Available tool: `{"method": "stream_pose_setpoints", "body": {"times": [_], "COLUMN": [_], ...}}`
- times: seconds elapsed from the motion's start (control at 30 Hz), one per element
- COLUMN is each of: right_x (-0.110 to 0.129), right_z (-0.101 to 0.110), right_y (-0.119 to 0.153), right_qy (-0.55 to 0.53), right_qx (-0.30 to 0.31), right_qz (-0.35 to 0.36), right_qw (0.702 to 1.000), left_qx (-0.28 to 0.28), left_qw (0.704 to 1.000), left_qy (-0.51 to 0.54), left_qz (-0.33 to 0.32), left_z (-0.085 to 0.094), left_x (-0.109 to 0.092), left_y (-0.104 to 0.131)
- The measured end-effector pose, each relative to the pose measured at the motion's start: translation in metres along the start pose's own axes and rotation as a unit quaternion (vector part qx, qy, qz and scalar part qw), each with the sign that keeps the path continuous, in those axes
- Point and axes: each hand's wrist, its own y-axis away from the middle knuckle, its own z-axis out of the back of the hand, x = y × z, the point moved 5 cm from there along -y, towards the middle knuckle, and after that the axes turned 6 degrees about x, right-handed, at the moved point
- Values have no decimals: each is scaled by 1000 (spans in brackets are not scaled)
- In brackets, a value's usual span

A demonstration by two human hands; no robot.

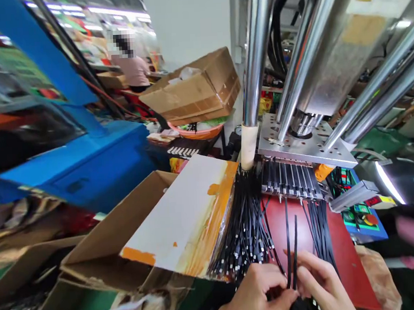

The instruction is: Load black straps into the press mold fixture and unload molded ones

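Observation:
In front of the press, my left hand is closed, thumb and fingers pinched at a thin black cable that runs up toward the mould. Close beside it my right hand is also closed, its fingertips at a second black cable whose free end points upward. The fingertips of both hands nearly meet, and the lower cable parts are hidden by them. Above sits the metal mould with a row of black cables laid in its slots. A dense bundle of black cables with metal-tipped plugs hangs left of the hands.
A red board lies under the hands, with more black cables on it. The press plate hangs over the mould. A white panel leans on an open carton at left. A control box stands right. Someone sits far back.

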Motion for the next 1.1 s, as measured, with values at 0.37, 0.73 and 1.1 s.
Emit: {"method": "stream_pose_setpoints", "body": {"times": [0.37, 0.73, 1.1], "right_x": [-1, 15, -17], "right_z": [-20, 0, -29], "right_y": [-10, -16, -37], "right_qy": [112, 140, 112], "right_qx": [-37, -81, 76], "right_qz": [131, 192, 55], "right_qw": [984, 968, 989], "left_qx": [17, 81, -68], "left_qw": [991, 989, 995], "left_qy": [97, 124, -1], "left_qz": [86, 15, -74], "left_z": [78, 81, 115], "left_x": [-37, -49, -41], "left_y": [-70, -85, -120]}}
